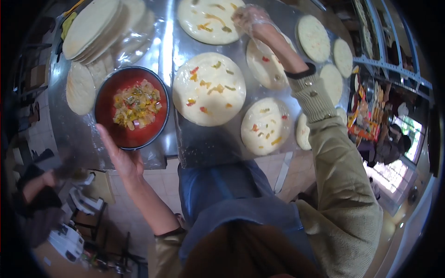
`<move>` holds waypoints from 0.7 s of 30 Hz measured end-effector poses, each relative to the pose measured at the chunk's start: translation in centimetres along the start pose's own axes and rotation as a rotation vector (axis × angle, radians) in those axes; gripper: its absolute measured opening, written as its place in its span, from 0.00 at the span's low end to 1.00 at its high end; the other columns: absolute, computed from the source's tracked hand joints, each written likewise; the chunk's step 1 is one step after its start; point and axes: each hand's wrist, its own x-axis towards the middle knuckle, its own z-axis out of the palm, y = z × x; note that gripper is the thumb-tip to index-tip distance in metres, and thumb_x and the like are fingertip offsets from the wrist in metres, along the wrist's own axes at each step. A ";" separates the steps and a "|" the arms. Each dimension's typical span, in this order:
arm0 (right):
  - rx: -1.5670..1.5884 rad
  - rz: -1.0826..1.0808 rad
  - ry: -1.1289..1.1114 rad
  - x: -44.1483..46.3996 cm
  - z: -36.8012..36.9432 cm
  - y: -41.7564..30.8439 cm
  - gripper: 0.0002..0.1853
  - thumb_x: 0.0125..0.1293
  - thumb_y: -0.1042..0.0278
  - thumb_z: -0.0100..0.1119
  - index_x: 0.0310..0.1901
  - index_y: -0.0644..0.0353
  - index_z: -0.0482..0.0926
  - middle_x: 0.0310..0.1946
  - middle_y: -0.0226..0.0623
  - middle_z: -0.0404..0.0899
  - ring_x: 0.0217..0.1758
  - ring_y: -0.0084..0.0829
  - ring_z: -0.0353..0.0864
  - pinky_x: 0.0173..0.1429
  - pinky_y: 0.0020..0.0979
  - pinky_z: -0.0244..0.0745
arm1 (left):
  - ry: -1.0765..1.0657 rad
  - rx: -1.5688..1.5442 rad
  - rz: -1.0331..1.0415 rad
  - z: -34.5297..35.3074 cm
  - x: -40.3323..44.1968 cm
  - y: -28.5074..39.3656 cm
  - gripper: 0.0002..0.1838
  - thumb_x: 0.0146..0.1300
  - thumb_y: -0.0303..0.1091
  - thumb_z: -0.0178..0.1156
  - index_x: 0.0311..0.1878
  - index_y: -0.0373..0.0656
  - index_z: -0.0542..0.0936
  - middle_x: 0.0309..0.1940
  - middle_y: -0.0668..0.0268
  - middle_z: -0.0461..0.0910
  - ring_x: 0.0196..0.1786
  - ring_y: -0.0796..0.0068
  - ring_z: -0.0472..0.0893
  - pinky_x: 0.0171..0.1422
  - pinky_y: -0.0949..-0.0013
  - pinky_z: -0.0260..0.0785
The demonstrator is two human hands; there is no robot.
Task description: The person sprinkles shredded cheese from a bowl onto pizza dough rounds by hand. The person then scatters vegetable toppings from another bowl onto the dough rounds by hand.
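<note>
My left hand (123, 160) is against the near left outside of a red bowl (155, 127) with a dark rim, its visible fingers stretched out. Chopped yellow, green and red vegetables (136, 105) lie in the bowl. My right hand (252, 21), in a clear plastic glove, is at the right edge of the top dough round (199, 11), its fingers bunched; what they hold is hidden. Below that round lies a large dough round (208, 90) dotted with vegetable pieces. Two more topped rounds (264, 125) (264, 65) lie to its right, one partly under my right forearm.
Plain dough discs (92, 28) are stacked at the upper left beside clear plastic. More rounds (314, 38) lie at the right of the metal table (199, 150). A co-worker's hand (39, 185) shows at the lower left. Packaged goods (366, 116) stand beyond the right edge.
</note>
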 end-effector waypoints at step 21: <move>0.592 -0.169 0.008 -38.1 -7.8 -17.8 0.16 0.65 0.70 0.47 0.54 0.63 0.71 0.55 0.53 0.71 0.60 0.49 0.72 0.63 0.43 0.68 | -0.655 0.543 -0.309 0.4 -15.5 -9.0 0.36 0.71 0.60 0.41 0.69 0.37 0.61 0.66 0.61 0.65 0.68 0.68 0.66 0.73 0.63 0.55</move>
